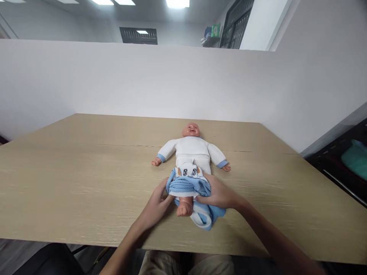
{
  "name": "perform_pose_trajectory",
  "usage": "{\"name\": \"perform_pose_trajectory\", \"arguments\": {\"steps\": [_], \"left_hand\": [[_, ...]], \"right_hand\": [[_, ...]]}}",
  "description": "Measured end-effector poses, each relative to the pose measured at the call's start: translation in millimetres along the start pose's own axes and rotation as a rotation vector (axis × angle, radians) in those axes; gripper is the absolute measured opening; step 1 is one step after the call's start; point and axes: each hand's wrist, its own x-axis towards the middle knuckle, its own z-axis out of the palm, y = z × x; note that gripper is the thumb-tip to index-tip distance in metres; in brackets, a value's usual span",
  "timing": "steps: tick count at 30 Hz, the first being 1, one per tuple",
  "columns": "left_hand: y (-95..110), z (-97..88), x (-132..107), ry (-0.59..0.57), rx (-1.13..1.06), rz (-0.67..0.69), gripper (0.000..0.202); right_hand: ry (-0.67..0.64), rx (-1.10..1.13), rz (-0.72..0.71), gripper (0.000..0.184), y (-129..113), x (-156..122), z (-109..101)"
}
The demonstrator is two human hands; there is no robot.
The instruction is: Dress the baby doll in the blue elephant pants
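Observation:
A baby doll (192,147) in a white top with blue cuffs lies on its back, head away from me. Around its lower legs is a pair of blue and white baby pants (187,185) with printed eyes on the white patch. One bare doll foot (185,207) pokes out of a bunched leg opening; the other foot is hidden. My left hand (158,200) grips the left side of the bunched cloth, thumb toward me. On the right side my right hand (218,193) pinches the cloth too. A loose pant leg (204,215) lies on the table beneath.
The wooden table (86,172) reaches back to a white wall (160,80). At the right edge stands a dark container (338,164) with something green in it. A black chair (51,261) is at the lower left.

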Motion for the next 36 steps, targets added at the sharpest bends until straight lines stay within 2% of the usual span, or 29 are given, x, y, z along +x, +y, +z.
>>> {"name": "perform_pose_trajectory", "arguments": {"steps": [2,3,7,10,12,14,16,19,22,24,26,28,30,33,34,36], "left_hand": [[6.2,-10.4,1.5,-0.057,-0.003,-0.038,0.057],[9.3,-15.2,1.1,-0.087,-0.001,-0.059,0.058],[17.7,-32.0,-4.1,-0.244,-0.009,-0.103,0.062],[22.5,-39.7,-4.5,-0.314,-0.016,-0.13,0.065],[28.9,-40.1,1.0,-0.255,0.047,-0.119,0.068],[39.6,-35.9,13.1,-0.183,0.165,-0.057,0.071],[53.8,-28.9,31.9,-0.197,0.295,0.042,0.067],[74.7,-19.1,69.3,-0.387,0.449,0.175,0.047],[87.1,-15.2,108.4,-0.567,0.53,0.188,0.044],[90.2,-14.4,130.3,-0.687,0.505,0.103,0.045],[91.0,-12.7,147.0,-0.824,0.391,-0.019,0.048],[90.9,-9.0,158.2,-0.927,0.25,-0.077,0.054],[89.8,-3.5,164.5,-0.956,0.155,-0.037,0.061],[84.9,5.9,167.8,-0.936,0.082,0.026,0.066],[82.2,8.9,168.0,-0.938,0.045,0.013,0.068],[75.8,14.3,168.3,-0.974,-0.036,-0.059,0.072]], "right_hand": [[-0.033,0.115,0.022,0.075,9.3,-2.9,-4.8],[-0.047,0.197,0.025,0.077,14.2,-4.3,-6.3],[-0.091,0.517,-0.015,0.04,32.6,-7.5,-9.6],[-0.138,0.617,0.067,0.044,40.9,-8.5,-14.4],[-0.204,0.678,0.123,0.053,43.9,-8.0,-18.8],[-0.258,0.739,0.132,0.059,46.3,-6.0,-22.8],[-0.284,0.802,0.139,0.063,49.5,-3.2,-24.6],[-0.259,0.901,0.153,0.064,55.9,-1.5,-21.9],[-0.176,0.978,0.122,0.065,60.3,-4.5,-15.6],[-0.15,1.005,0.101,0.071,60.4,-6.9,-13.0],[-0.167,1.008,0.098,0.074,59.1,-8.2,-13.3],[-0.201,0.977,0.111,0.071,58.2,-8.3,-16.5],[-0.258,0.917,0.121,0.065,58.9,-8.3,-21.1],[-0.35,0.821,0.116,0.061,61.7,-10.0,-26.5],[-0.349,0.812,0.118,0.058,62.5,-11.0,-27.3],[-0.265,0.837,0.124,0.052,62.8,-12.7,-27.3]]}}
